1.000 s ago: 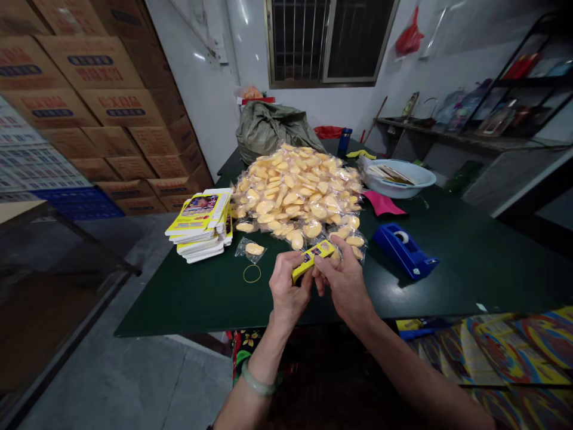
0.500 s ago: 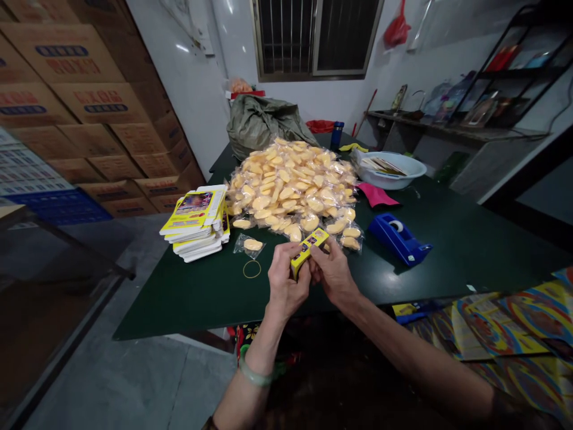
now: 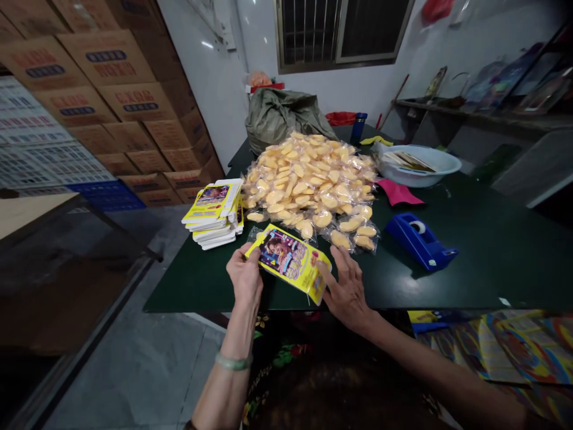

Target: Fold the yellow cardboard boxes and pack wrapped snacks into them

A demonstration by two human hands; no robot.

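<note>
Left hand (image 3: pixel 245 276) pinches a yellow printed carton (image 3: pixel 289 263) by one edge; open right hand (image 3: pixel 347 292) touches its end; such a light hold could let it slip.

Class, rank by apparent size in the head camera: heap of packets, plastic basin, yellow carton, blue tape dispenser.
1. Heap of packets
2. Plastic basin and yellow carton, too alike to rank
3. Blue tape dispenser
</note>
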